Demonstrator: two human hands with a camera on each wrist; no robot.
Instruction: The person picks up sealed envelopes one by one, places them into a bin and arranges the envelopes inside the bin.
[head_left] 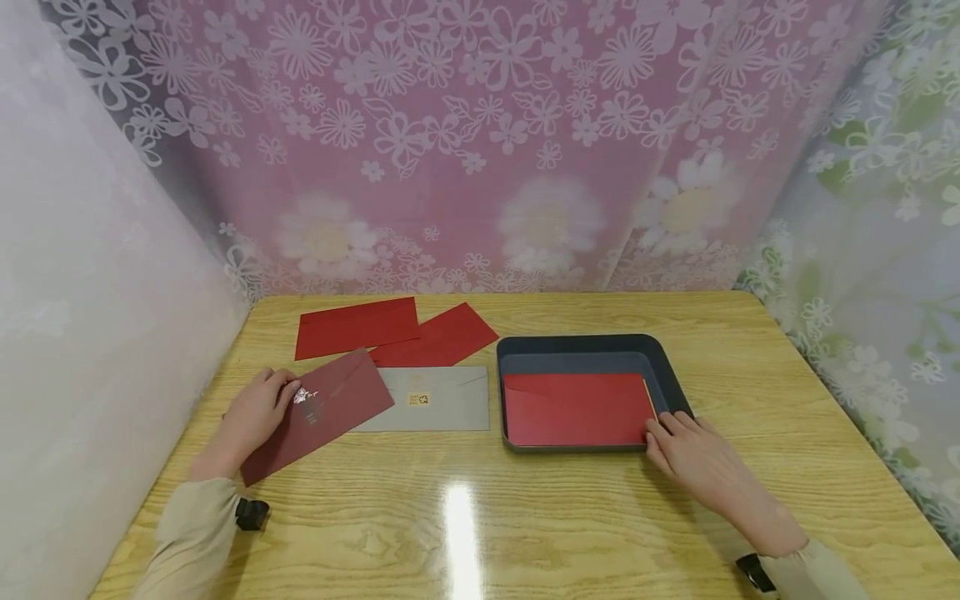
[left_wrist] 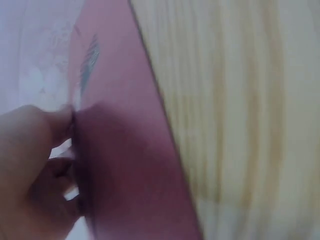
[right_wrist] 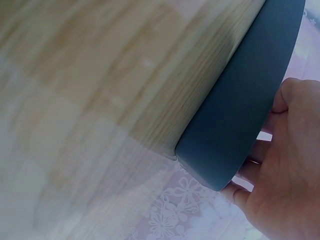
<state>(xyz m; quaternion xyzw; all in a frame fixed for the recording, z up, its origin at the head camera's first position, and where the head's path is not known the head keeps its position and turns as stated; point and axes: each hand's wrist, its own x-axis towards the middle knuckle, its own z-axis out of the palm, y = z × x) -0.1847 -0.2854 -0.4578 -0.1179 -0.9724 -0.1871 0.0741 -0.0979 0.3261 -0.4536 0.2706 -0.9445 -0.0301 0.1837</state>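
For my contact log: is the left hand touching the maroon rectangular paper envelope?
Touching. In the left wrist view, the left hand grips the maroon rectangular paper envelope by one long edge.

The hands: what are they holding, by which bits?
Left hand pinches the maroon envelope by its far long edge; right hand grips the dark tray by its near right corner.

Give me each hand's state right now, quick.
Left hand: closed, holding the maroon envelope.
Right hand: closed, gripping the tray at its near right corner.
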